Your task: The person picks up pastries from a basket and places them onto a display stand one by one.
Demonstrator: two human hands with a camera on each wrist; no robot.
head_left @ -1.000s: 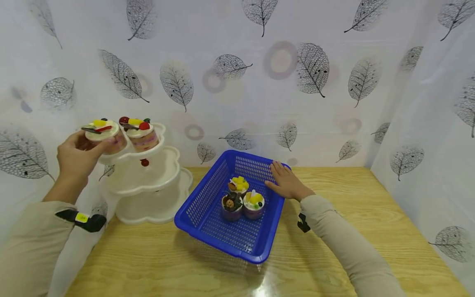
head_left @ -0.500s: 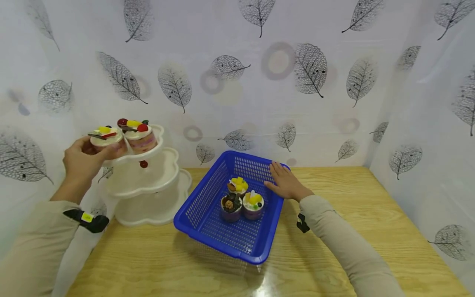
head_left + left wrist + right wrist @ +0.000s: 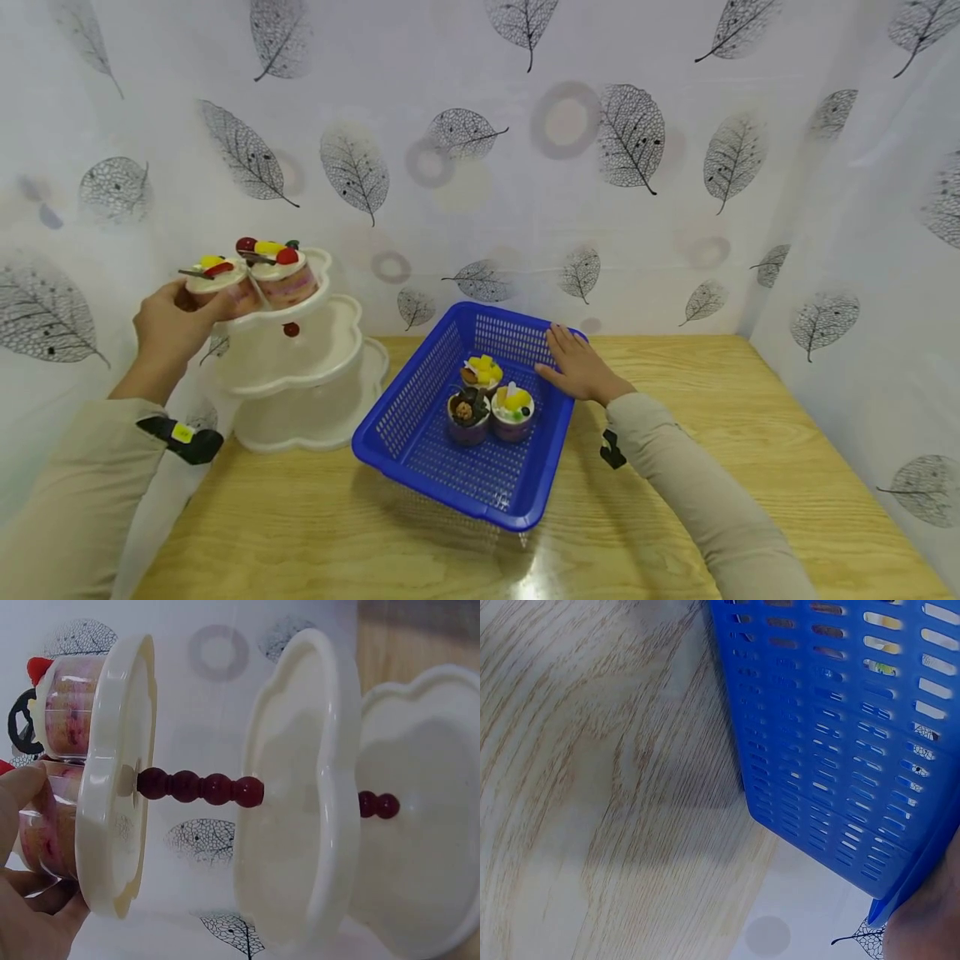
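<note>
My left hand (image 3: 174, 327) grips a clear cup of layered cake (image 3: 240, 297), topped with white cream and yellow and red fruit pieces, at the left of the top tier of a white three-tier stand (image 3: 322, 367). In the left wrist view the cup (image 3: 54, 825) sits right at the tier's surface, thumb and fingers around its side. A second cake cup (image 3: 288, 287) with cherries stands beside it. My right hand (image 3: 577, 367) lies with straight fingers over the far right rim of a blue plastic basket (image 3: 382, 462), also seen in the right wrist view.
Inside the basket stand a chocolate-topped cup (image 3: 468, 417), a fruit-topped cup (image 3: 513, 414) and a mango-topped cup (image 3: 482, 372). Dark red beads (image 3: 202, 787) form the stand's post. Leaf-patterned curtain (image 3: 480, 167) hangs behind the wooden table (image 3: 712, 433).
My left hand has moved slightly right and down with its cup, bringing it next to the other cup on the top tier. My right hand and the basket have stayed put.
</note>
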